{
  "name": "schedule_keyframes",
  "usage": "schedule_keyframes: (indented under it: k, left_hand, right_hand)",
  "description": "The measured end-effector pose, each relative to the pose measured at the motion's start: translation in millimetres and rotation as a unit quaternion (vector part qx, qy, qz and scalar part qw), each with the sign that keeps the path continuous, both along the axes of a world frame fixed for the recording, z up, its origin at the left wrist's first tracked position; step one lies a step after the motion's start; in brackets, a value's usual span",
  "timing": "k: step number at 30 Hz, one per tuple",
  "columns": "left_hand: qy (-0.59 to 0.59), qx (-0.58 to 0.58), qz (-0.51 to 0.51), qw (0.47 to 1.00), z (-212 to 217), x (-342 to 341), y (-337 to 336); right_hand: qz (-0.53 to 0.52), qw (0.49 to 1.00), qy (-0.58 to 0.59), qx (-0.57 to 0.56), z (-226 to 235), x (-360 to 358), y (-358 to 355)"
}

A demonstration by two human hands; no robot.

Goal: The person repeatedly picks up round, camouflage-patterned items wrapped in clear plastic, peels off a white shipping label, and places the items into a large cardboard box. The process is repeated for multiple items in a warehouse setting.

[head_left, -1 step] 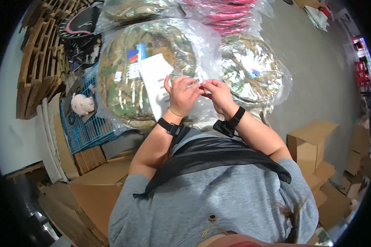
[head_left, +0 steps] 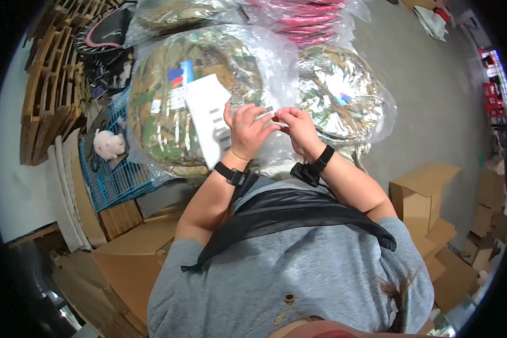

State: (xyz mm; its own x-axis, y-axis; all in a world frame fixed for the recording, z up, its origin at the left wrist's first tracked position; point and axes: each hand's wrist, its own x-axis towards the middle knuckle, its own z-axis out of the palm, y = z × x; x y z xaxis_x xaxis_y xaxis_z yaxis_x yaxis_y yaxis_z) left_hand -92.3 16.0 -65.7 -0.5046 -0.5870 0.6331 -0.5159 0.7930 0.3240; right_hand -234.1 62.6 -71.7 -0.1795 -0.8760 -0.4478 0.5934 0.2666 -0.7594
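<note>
In a pinch, my right hand [head_left: 299,130] holds a small white barcode label [head_left: 269,109] by its right end. My left hand [head_left: 247,130] is beside it, thumb apart from the bent fingers; its index fingertip is at the label, and whether it touches cannot be made out. Under the left hand, a white sheet of barcode labels [head_left: 207,100] lies on a large camouflage-patterned pack [head_left: 152,132] in clear plastic. A second, smaller camouflage pack [head_left: 335,70], also bagged, sits to the right. Both wrists wear black straps.
Pink bagged goods [head_left: 307,21] and another camouflage pack [head_left: 180,12] are stacked behind. On the left stand a blue wire crate [head_left: 110,188], a white plush toy [head_left: 109,145] and wooden pallets [head_left: 53,84]. Open cardboard boxes [head_left: 419,194] stand on the right.
The packs and surroundings have shifted slightly left in view. My left thumb has drawn slightly away from the right fingertips; the right hand keeps its pinch.
</note>
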Motion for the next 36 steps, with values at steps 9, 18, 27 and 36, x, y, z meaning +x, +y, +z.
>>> schedule_keyframes:
  k: [9, 18, 27, 36]
  left_hand:
    - [-0.004, 0.239, -0.042, 0.97, -77, -93, 13]
    - [-0.12, 0.503, -0.095, 0.85, -244, -190, 41]
    - [-0.045, 0.543, 0.132, 0.828, -376, -242, 14]
    - [0.007, 0.529, 0.149, 0.835, -386, -244, 8]
  right_hand:
    - [0.066, 0.965, 0.242, 0.08, -137, -234, -3]
    - [0.331, 0.832, 0.432, 0.109, -295, -391, -53]
    - [0.355, 0.872, 0.331, 0.063, -429, -379, -135]
    - [0.394, 0.839, 0.374, 0.032, -443, -375, -149]
